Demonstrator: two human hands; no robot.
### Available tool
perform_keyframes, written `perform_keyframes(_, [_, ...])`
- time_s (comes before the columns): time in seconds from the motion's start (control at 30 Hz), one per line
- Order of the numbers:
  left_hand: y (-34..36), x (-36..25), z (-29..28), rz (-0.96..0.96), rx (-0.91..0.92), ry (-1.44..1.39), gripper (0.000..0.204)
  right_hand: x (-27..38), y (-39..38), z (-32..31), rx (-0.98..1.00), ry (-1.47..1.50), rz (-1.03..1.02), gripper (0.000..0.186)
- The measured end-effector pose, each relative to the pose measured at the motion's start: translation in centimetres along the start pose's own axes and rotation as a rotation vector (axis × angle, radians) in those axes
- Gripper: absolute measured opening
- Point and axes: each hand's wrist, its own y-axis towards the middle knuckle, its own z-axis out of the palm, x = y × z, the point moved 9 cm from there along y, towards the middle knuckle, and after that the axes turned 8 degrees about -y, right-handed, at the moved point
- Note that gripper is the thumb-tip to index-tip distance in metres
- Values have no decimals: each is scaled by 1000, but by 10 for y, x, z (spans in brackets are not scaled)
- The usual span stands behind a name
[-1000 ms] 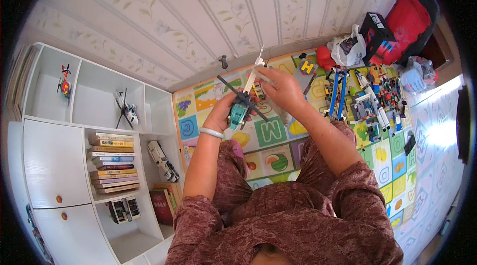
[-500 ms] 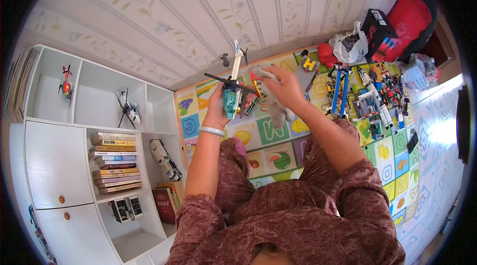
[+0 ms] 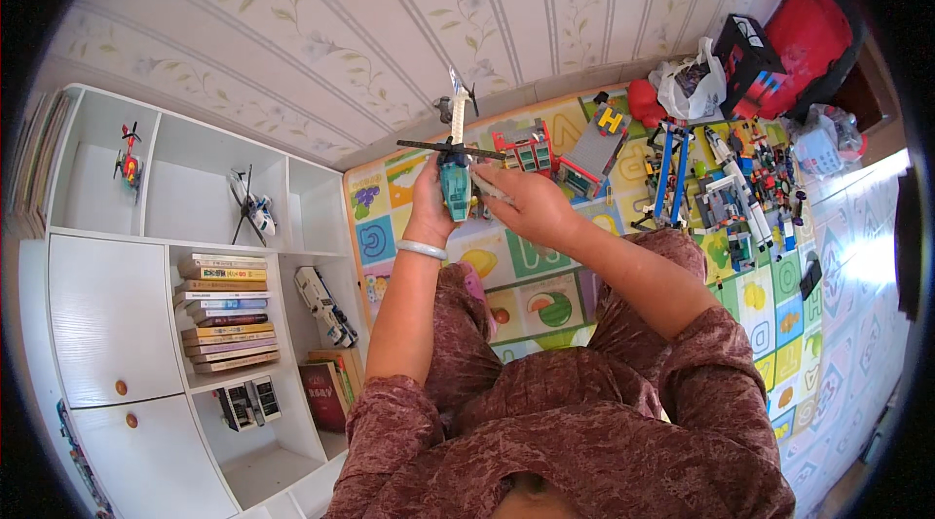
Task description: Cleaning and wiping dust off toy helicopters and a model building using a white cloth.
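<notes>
My left hand, with a pale bangle at the wrist, grips a toy brick helicopter. It has a teal cockpit, black rotor and long white tail, pointing away from me. Close against the helicopter's right side, my right hand has closed fingers around a pale greyish cloth, most of which is hidden by that hand. Just beyond both hands, a red-and-grey brick building rests on the patterned mat.
At the left is a white shelving unit with books and toy vehicles. A pile of brick models lies to the right, near a white plastic bag, a black box and a red bag. Papered wall rises behind.
The helicopter has turned more upright in view and moved slightly left. My right hand and cloth have lowered toward the cockpit's side, uncovering more of the red-and-grey building.
</notes>
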Motion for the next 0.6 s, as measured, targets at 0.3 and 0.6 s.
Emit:
perform_keyframes(0.3, [1,-6,5,-16,119,-58,46,-12,5,-13,-95,75,126,37])
perform_keyframes(0.6, [9,8,-10,-25,56,-29,40,-13,5,-12,-153,84,151,34])
